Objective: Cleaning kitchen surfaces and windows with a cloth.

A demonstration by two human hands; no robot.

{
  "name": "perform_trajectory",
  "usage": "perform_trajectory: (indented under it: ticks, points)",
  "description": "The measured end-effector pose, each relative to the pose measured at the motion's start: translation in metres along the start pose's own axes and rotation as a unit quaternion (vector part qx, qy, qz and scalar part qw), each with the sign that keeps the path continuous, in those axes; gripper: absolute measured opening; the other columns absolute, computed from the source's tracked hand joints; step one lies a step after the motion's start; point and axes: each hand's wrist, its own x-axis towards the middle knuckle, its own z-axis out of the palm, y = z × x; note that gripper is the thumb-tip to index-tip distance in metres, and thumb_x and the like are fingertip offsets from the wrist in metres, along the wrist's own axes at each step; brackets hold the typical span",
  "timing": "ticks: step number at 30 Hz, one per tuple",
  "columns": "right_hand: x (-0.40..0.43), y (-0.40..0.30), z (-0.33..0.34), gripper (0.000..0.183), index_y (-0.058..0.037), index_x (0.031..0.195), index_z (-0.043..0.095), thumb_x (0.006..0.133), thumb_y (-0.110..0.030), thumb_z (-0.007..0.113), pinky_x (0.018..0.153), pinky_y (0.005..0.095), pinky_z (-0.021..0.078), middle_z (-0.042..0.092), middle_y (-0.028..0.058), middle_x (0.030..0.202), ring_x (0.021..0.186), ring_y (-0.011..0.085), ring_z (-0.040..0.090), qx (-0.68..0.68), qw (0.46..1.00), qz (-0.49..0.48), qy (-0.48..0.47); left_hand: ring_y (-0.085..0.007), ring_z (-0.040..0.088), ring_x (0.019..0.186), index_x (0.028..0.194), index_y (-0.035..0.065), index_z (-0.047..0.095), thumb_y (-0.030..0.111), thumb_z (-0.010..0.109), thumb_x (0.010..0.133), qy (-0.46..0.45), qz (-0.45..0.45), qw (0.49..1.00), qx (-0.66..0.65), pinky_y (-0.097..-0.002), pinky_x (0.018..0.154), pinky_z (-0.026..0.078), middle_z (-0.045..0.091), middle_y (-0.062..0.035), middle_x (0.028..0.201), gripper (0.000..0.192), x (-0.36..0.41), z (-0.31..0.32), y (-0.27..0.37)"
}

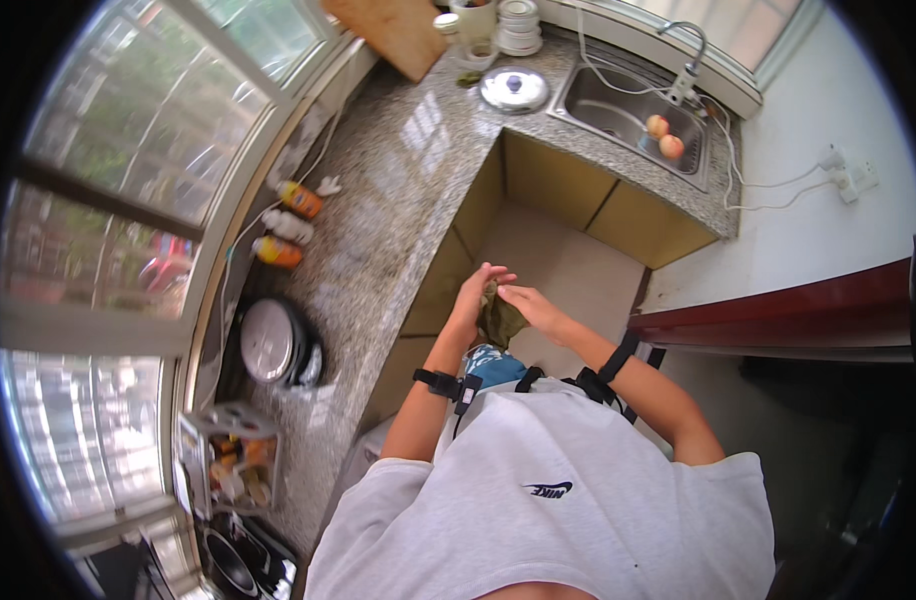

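My left hand point(478, 294) and my right hand point(537, 309) meet in front of my waist, above the floor. Between them hangs a crumpled olive-green cloth point(503, 321), which both hands grip near its top. The fingers of both hands are fairly straight, and parts of the cloth are hidden behind them. Its lower end drops close to my blue printed shorts point(495, 366).
To the left runs a granite counter point(375, 247) carrying bottles point(279, 252), a round lidded cooker point(270, 341) and a seasoning rack point(237, 465). Ahead, a pot lid point(513, 89) lies beside a steel sink point(600, 97) holding two peach-like fruits point(664, 136). A dark red door edge point(773, 304) stands right.
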Motion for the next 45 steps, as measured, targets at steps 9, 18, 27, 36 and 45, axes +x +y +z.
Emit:
perform_trajectory:
  ticks: [9, 18, 27, 36, 45]
  points:
    - [0.131, -0.059, -0.116, 0.056, -0.0132, 0.172, 0.060, 0.124, -0.041, 0.064, 0.115, 0.0423, 0.0601, 0.072, 0.0024, 0.158, 0.140, 0.0197, 0.071, 0.087, 0.987, 0.092, 0.100, -0.0247, 0.076, 0.128, 0.144, -0.0024, 0.072, 0.046, 0.053, 0.127, -0.096, -0.030, 0.980, 0.169, -0.0379, 0.115, 0.057, 0.081, -0.0167, 0.137, 0.055, 0.235, -0.017, 0.045]
    - [0.139, 0.027, -0.252, 0.046, -0.0105, 0.143, 0.083, 0.098, -0.009, 0.070, 0.104, 0.0503, 0.0639, 0.085, 0.0247, 0.127, 0.115, 0.0422, 0.082, -0.375, 0.906, 0.062, 0.189, -0.0211, 0.078, 0.110, 0.144, 0.0003, 0.073, 0.042, 0.057, 0.124, -0.190, -0.095, 0.925, 0.314, -0.0353, 0.099, 0.059, 0.085, -0.0127, 0.132, 0.049, 0.378, 0.040, 0.116]
    - [0.016, 0.054, -0.571, 0.045, -0.0049, 0.152, 0.073, 0.112, -0.012, 0.054, 0.119, 0.0553, 0.0560, 0.076, 0.0302, 0.146, 0.137, 0.0508, 0.071, -0.326, 0.736, 0.058, 0.591, -0.0215, 0.080, 0.109, 0.139, -0.0017, 0.076, 0.039, 0.063, 0.122, -0.191, -0.115, 0.895, 0.386, -0.0364, 0.100, 0.061, 0.086, -0.0136, 0.128, 0.046, 0.490, 0.110, 0.084]
    - [0.169, 0.053, -0.691, 0.072, 0.0001, 0.183, 0.039, 0.120, -0.030, 0.060, 0.144, 0.0569, 0.0290, 0.029, 0.0243, 0.193, 0.178, 0.0450, 0.027, -0.449, 0.629, 0.040, 0.633, -0.0199, 0.081, 0.109, 0.137, -0.0025, 0.078, 0.034, 0.066, 0.121, -0.072, -0.120, 0.887, 0.441, -0.0369, 0.101, 0.062, 0.087, -0.0132, 0.123, 0.042, 0.589, 0.223, 0.058]
    - [0.118, 0.025, -0.710, 0.081, -0.0090, 0.186, 0.038, 0.116, -0.036, 0.068, 0.144, 0.0545, 0.0293, 0.026, 0.0176, 0.196, 0.181, 0.0391, 0.027, -0.554, 0.759, -0.015, 0.341, -0.0413, 0.074, 0.127, 0.153, 0.0012, 0.069, 0.027, 0.073, 0.112, -0.012, 0.094, 0.715, 0.693, -0.0528, 0.112, 0.059, 0.072, -0.0258, 0.147, 0.048, 0.673, 0.222, 0.042]
